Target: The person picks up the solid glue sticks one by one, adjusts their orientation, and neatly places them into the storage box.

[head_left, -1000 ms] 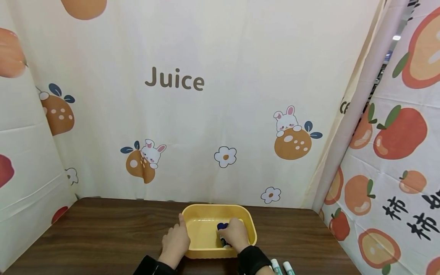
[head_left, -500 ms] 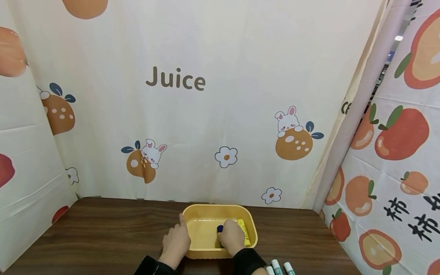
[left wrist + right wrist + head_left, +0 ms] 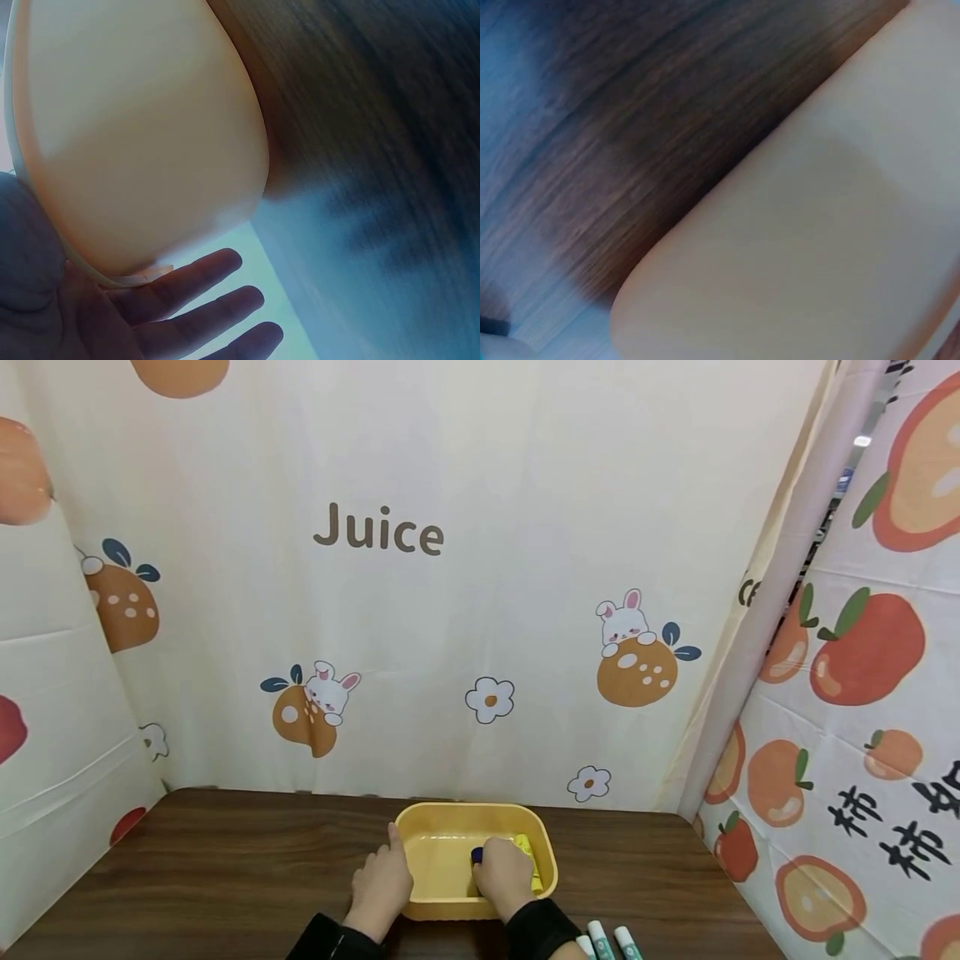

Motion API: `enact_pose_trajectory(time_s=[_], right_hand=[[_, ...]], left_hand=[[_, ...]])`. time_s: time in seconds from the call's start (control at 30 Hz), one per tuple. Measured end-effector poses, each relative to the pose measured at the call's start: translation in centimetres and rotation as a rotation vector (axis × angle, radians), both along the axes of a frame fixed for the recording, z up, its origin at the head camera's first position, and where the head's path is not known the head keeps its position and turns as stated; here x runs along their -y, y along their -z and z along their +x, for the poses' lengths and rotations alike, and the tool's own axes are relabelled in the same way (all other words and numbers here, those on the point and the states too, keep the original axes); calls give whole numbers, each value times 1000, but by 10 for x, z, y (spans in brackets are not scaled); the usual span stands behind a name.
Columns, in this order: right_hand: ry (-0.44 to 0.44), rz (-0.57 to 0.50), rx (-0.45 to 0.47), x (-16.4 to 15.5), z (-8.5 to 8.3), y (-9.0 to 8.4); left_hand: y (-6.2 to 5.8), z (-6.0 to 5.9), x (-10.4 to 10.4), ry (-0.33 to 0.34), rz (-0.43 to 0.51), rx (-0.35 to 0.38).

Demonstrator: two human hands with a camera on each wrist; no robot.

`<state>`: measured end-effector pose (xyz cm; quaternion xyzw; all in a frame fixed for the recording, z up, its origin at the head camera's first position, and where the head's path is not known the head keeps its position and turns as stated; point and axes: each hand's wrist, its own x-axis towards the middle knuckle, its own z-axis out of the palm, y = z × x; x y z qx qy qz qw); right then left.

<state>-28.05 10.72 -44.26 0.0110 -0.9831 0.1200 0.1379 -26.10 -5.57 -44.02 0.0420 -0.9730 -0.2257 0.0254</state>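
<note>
A yellow plastic tray sits on the table in the head view. My left hand rests at its left side, with the index finger laid along the rim. In the left wrist view several fingers reach out straight beside the tray's outer wall, and the thumb is at the rim. My right hand is curled inside the tray over a dark stick with a blue cap and grips it; the hand covers most of the stick. To the right of this hand lies a yellow printed tube, partly hidden.
White markers with green print lie at the table's front edge, right of the right sleeve. The brown wooden table stretches to both sides. Behind it hangs a printed curtain, with fruit-printed cloth on the right.
My right hand has shifted a little left inside the tray, covering more of the dark stick and uncovering the yellow tube. The left hand stays at the rim.
</note>
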Motion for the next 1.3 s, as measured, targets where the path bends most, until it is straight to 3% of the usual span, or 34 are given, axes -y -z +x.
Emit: enact_pose_trajectory(time_s=[0.27,0.67,1.0,1.3], right_hand=[[7,-54,-17,-16,6,-12],[81,-136,42,-78,11,-37],[128,-174,76,-119,27,-38],[185,-216,196,-150,44,-31]], left_hand=[[3,1,1,1,4,3],[2,-1,1,11,4,-4],[2,0,3,12,2,-39],[0,0,3,9,1,-25]])
